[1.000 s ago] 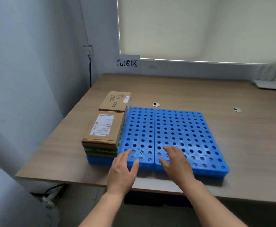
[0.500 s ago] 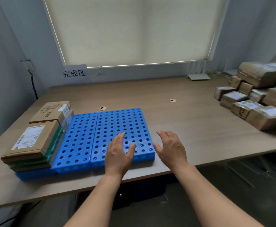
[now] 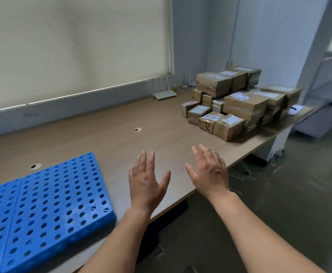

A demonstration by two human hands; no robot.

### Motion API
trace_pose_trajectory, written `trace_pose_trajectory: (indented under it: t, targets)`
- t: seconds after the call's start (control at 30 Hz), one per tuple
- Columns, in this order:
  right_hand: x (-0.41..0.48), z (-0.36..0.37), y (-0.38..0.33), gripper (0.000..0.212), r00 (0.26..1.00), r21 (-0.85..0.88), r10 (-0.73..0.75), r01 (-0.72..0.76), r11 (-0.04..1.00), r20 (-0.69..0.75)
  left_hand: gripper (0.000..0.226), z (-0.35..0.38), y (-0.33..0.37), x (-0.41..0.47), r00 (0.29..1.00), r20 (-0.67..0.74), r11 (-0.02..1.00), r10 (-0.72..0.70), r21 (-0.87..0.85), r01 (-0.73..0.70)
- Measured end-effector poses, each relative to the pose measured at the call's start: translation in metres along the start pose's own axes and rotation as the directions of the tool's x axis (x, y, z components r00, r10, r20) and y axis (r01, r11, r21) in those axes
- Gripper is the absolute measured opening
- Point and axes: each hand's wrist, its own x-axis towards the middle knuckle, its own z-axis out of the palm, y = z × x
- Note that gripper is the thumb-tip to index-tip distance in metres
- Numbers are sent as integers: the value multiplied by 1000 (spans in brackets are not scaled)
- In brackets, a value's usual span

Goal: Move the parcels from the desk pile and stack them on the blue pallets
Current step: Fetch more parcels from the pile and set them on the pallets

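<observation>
I see my left hand (image 3: 147,182) and right hand (image 3: 210,172) above the counter (image 3: 106,138), fingers (image 3: 143,158) spread, empty. Parcels (image 3: 239,103) sit piled far right; pallets (image 3: 43,209) lie near left.

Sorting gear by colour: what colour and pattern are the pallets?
Bright blue pallets, with a grid of round holes; head view.

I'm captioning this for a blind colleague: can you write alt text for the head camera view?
Two empty, open hands, left hand and right hand, reach over a wooden desk toward a pile of brown parcels at its far right. Blue pallets lie at lower left.
</observation>
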Motion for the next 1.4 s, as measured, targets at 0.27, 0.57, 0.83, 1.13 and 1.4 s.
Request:
trace_pose_trajectory:
  t: [0.27,0.57,0.83,1.13,1.4]
  targets:
    - [66,3,115,56,984,-91,169,-173,981,-49,75,101,80,85,989,107,995,101,-22,-99]
    - [199,4,242,58,966,-132,259,-257,957,-2,75,215,172,218,977,167,987,134,-107,-117]
    - [283,14,326,56,957,-129,292,-290,948,-7,75,283,228,306,971,174,979,166,-149,-141]
    - [354,16,424,55,958,-55,284,-282,958,26,73,343,275,348,974,226,992,23,-123,5]
    - [431,10,513,54,953,21,255,-262,965,164,74,386,352,375,917,342,946,-208,-168,277]
